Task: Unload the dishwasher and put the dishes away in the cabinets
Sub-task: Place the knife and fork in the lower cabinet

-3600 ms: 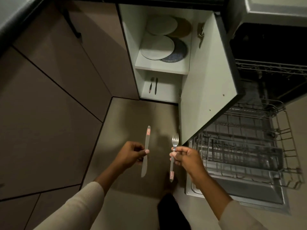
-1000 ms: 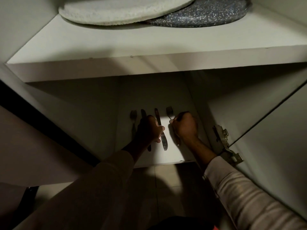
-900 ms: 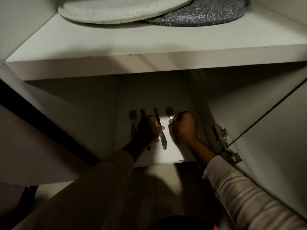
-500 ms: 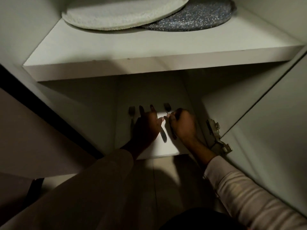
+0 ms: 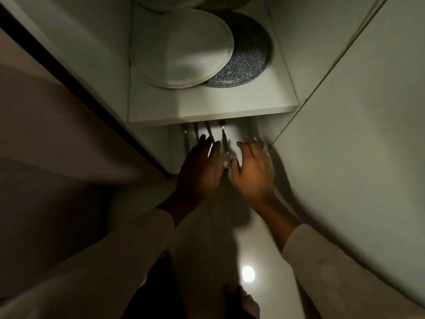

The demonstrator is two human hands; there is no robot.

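At the lower cabinet shelf (image 5: 240, 137), the left hand (image 5: 199, 172) and the right hand (image 5: 254, 174) hover empty with fingers apart; a fork (image 5: 224, 139) lies at twelve o'clock.

Metal fork (image 5: 224, 140), glossy floor (image 5: 259, 247)

Dim, motion-blurred hands (image 5: 225, 171), lamp glare on floor (image 5: 248, 273).

The off-white plate (image 5: 181, 49) is plain; the dark blue plate (image 5: 250, 58) is speckled with white. The shelf (image 5: 207, 109) and cabinet door (image 5: 356, 111) are off-white. The fork (image 5: 223, 137) is grey metal, the sleeves (image 5: 103, 261) are cream, and the floor (image 5: 259, 245) is pale beige.
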